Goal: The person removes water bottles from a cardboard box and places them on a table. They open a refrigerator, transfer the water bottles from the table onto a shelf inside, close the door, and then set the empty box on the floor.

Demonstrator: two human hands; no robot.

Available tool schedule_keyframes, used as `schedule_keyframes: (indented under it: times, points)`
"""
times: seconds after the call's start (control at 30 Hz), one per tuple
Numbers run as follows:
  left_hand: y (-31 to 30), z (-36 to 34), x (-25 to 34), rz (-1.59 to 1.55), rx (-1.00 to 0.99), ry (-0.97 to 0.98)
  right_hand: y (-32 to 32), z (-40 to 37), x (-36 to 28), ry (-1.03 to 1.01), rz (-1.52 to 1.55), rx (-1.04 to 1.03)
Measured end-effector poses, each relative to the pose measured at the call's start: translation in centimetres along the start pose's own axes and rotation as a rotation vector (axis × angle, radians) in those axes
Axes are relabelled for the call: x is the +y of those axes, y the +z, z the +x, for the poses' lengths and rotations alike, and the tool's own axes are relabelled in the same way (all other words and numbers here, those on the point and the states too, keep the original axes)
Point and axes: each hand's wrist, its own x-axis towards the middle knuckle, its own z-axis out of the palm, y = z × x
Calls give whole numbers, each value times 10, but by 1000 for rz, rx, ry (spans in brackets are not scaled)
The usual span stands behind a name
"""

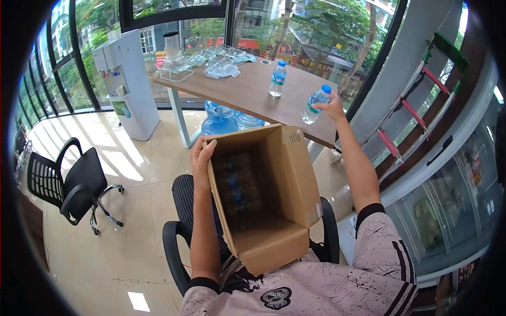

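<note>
A person's left hand curls tightly over the rim of a tilted cardboard box; the right hand wraps a leaning water bottle near the table's edge, base contact unclear. Steadying the box and levelling the bottle should prevent tipping.

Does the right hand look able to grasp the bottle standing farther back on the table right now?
Probably not as it is: the right hand holds another bottle, so it would likely need to let go first. Otherwise, nothing on the table seems to block the way to the standing bottle.
</note>
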Motion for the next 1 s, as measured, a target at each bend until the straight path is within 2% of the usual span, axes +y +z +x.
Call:
schedule_keyframes:
  times: [0.1,0.2,0.27,0.3,0.37,0.4,0.43,0.5,0.63,0.73,0.83,1.0]
  points:
    - [-9,-6,2,-43,51,-11,5,7,25,45,-33,2]
    - [-10,-11,14,51,105,1,12,7,46,17,59,-29]
    - [-10,-13,18,11,187,22,20,4,50,41,76,97]
    - [-22,-13,13,13,177,23,25,1,59,51,74,92]
    - [-27,-11,15,44,222,33,36,-10,79,-111,-217,253]
    - [-31,-11,15,44,231,35,42,-21,79,-103,-414,305]
    - [-36,-10,15,26,241,34,42,-23,84,-109,-412,293]
    - [-43,-10,15,9,267,38,44,-22,91,29,-343,85]
    - [-29,-15,28,32,312,16,49,6,113,13,-332,40]
    - [-28,-18,27,-96,332,-10,61,36,143,-20,-438,163]
    - [-30,-21,28,-27,334,14,68,50,122,98,-521,89]
    - [-39,-18,21,97,293,63,77,74,143,123,-602,122]
